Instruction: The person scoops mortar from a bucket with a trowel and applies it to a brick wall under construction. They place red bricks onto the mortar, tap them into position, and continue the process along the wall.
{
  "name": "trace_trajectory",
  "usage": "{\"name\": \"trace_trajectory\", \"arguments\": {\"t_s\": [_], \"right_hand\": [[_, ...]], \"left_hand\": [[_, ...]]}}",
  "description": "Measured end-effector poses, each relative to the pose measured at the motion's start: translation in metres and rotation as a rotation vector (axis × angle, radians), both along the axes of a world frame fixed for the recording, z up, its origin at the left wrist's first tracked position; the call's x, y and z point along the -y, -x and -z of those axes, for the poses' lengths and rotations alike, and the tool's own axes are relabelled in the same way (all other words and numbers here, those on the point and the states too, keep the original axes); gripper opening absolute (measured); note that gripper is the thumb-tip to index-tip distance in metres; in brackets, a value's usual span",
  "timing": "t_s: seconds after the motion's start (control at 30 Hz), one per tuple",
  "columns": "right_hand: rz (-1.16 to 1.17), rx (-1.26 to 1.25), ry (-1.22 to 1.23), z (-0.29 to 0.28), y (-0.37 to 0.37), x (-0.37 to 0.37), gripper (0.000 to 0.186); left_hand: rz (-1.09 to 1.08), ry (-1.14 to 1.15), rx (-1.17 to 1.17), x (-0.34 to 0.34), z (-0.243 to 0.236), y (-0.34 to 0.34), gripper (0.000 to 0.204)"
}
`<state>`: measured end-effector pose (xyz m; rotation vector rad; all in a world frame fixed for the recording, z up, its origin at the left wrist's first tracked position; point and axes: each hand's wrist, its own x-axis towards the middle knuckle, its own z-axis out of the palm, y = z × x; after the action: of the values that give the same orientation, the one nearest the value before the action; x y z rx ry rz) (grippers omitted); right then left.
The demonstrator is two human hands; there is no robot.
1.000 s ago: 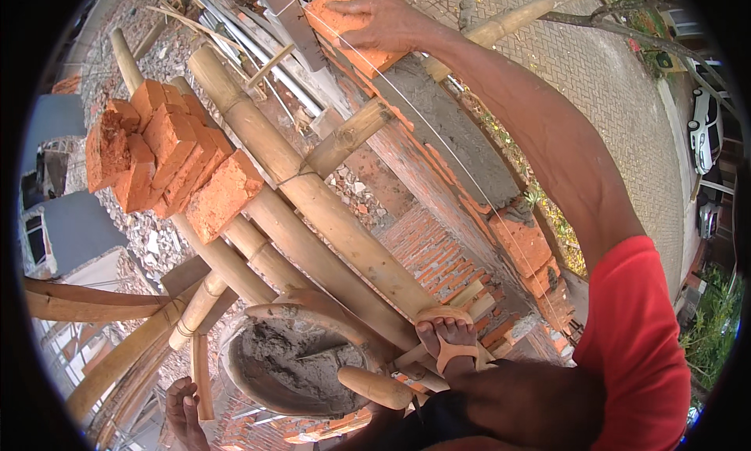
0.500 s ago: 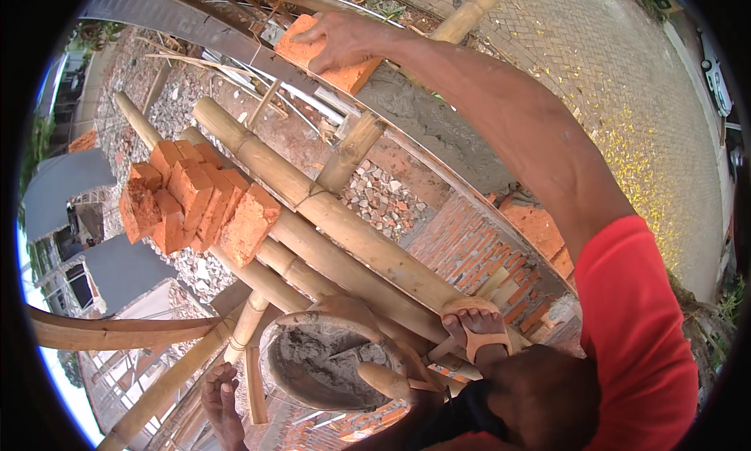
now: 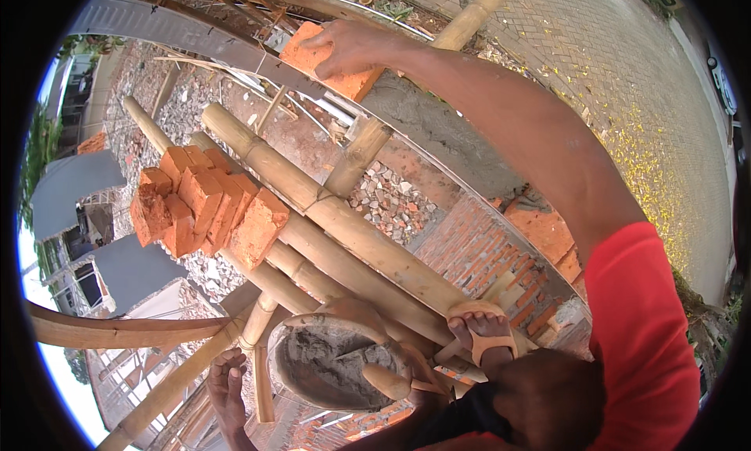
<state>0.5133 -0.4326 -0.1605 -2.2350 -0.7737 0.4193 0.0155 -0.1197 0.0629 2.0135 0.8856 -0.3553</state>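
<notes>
My right hand (image 3: 348,50) reaches across to the far end of the wall and grips an orange brick (image 3: 353,83), thumb and fingers spread over it. The brick lies at the end of a bed of grey wet mortar (image 3: 438,118) along the wall top. Down at the lower left, my left hand (image 3: 225,384) is raised beside a bamboo pole, fingers loosely bent, with nothing visible in it. Near it stands a bucket (image 3: 275,365) of mortar. A trowel with a wooden handle (image 3: 385,382) rests in the bucket, its blade partly sunk in the mortar.
A stack of bricks (image 3: 199,201) sits on the bamboo poles (image 3: 344,224) at left. My sandalled foot (image 3: 481,334) stands on the poles. A straight metal edge (image 3: 266,64) runs along the wall. Rubble (image 3: 391,201) lies below; paving (image 3: 563,36) is beyond the wall.
The whole view has shifted a little, so most things sit slightly further right. My right hand stays on the brick at the end of the mortar; my left hand remains raised near the pole.
</notes>
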Motion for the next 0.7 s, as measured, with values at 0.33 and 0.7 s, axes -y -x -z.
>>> {"name": "trace_trajectory", "arguments": {"t_s": [0.33,0.7], "right_hand": [[-0.082,0.422,-0.275,-0.042,0.082,-0.046,0.054],[-0.367,0.177,-0.047,-0.005,0.233,-0.145,0.092]], "left_hand": [[-0.068,0.133,0.037,-0.032,0.061,-0.072,0.065],[-0.472,0.314,-0.011,-0.043,0.157,-0.139,0.045]]}}
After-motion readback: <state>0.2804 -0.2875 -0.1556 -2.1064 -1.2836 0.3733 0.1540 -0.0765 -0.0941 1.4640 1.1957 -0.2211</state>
